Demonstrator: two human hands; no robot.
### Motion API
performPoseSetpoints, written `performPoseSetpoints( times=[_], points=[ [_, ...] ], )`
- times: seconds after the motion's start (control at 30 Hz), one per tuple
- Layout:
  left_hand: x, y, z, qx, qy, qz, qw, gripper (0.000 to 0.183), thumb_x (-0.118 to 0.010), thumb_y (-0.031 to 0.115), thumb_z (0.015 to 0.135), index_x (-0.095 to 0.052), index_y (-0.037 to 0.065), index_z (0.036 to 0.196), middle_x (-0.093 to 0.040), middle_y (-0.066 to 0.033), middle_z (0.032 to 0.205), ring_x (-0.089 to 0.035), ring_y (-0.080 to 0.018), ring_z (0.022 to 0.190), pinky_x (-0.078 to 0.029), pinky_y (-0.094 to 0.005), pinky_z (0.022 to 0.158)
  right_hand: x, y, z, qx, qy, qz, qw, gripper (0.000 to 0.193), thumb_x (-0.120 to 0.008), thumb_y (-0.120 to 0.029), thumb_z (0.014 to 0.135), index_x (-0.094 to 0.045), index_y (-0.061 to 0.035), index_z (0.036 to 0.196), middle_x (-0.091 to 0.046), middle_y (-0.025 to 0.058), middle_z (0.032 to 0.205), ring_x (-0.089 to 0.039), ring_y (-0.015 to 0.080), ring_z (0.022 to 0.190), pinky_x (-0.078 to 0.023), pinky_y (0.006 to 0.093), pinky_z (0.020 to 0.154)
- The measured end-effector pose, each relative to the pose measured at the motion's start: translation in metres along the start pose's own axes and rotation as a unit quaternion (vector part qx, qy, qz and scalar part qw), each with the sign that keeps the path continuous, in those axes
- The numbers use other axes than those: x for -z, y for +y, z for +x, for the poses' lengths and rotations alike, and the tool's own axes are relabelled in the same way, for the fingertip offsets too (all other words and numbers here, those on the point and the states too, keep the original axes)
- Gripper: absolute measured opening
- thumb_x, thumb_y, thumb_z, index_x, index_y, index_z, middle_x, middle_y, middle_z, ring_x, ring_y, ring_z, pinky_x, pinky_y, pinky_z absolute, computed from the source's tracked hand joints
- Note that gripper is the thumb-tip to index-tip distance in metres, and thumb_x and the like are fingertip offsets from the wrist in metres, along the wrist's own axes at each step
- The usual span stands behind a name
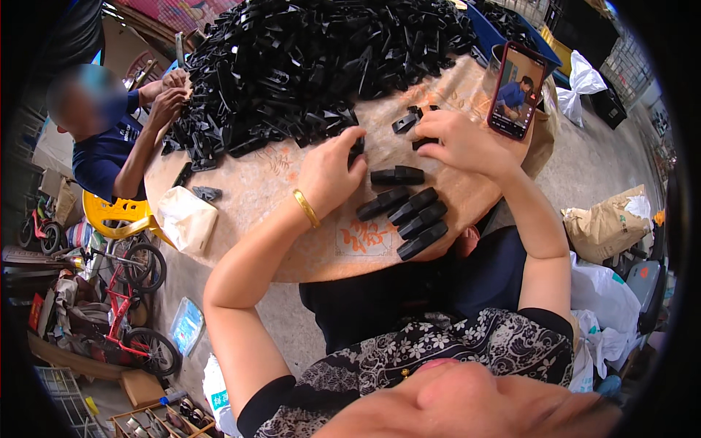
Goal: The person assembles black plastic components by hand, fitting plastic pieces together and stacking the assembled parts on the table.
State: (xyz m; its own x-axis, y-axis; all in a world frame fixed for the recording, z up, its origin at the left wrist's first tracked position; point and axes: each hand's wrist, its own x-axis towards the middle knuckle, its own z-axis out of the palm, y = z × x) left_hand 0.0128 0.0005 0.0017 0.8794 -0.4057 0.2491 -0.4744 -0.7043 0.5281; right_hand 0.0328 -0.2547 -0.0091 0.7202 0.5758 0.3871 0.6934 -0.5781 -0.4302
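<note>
A big heap of small black plastic parts point(307, 66) covers the far side of the round table point(307, 255). My left hand point(330, 174), with a gold bangle at the wrist, curls its thumb and fingers round a black plastic part point(356, 148) at the heap's near edge. Opposite it, my right hand point(464, 144) bends its fingers over another black plastic part point(423, 141), mostly hidden beneath them. Just beyond those fingers lies a loose black part point(404, 123). Between my forearms, several longer black pieces point(418, 219) lie side by side, with one piece point(397, 175) set crosswise above them.
A phone point(517, 91) playing a video stands at the table's right edge, near a blue crate point(485, 33). On the left, a co-worker's hands point(169, 96) handle something at the heap. A cream cloth bag point(188, 217) lies by the left edge, near a yellow chair point(109, 219).
</note>
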Motion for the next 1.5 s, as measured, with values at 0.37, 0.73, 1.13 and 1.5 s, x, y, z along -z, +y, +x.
performPoseSetpoints(
  times=[0.37,0.73,1.13,1.5],
  points=[
    [0.004,-0.034,0.005,-0.12,0.052,0.058,0.99,0.024,-0.064,0.008,0.081,-0.067,0.007,0.104,-0.056,-0.0114,0.086,-0.056,-0.0286,0.082,-0.048,-0.0361,0.081,0.002,0.0,0.006,-0.156,-0.033,0.217,0.963,0.029,-0.075,-0.019,0.073,-0.065,0.0012,0.091,-0.063,0.0163,0.083,-0.062,0.0275,0.073,-0.048,0.0351,0.065],
    [-0.001,-0.015,0.0,-0.015,0.001,-0.037,0.999,0.02,-0.072,0.013,0.075,-0.067,0.004,0.093,-0.061,-0.0137,0.092,-0.059,-0.0313,0.09,-0.049,-0.0379,0.08,0.01,-0.005,-0.002,-0.073,-0.049,0.046,0.995,0.027,-0.075,-0.02,0.072,-0.063,0.0012,0.083,-0.059,0.0113,0.08,-0.06,0.0212,0.074,-0.048,0.0316,0.062],
    [-0.003,-0.013,0.002,-0.014,0.0,-0.073,0.997,0.023,-0.072,0.007,0.073,-0.069,0.001,0.095,-0.062,-0.0136,0.088,-0.062,-0.0298,0.083,-0.05,-0.0348,0.074,-0.013,-0.013,0.008,0.037,0.047,-0.036,0.998,0.02,-0.07,-0.015,0.075,-0.059,-0.0003,0.083,-0.057,0.0135,0.08,-0.056,0.0322,0.08,-0.045,0.0396,0.07],
    [-0.006,-0.017,0.009,-0.012,0.008,-0.092,0.996,0.021,-0.075,0.005,0.069,-0.071,0.0,0.089,-0.062,-0.0125,0.08,-0.064,-0.0275,0.075,-0.051,-0.0329,0.069,-0.015,-0.001,0.029,0.079,0.015,-0.023,0.997,0.013,-0.065,-0.013,0.079,-0.064,-0.0043,0.089,-0.06,0.0114,0.088,-0.058,0.0312,0.09,-0.047,0.0397,0.079]
  ],
)
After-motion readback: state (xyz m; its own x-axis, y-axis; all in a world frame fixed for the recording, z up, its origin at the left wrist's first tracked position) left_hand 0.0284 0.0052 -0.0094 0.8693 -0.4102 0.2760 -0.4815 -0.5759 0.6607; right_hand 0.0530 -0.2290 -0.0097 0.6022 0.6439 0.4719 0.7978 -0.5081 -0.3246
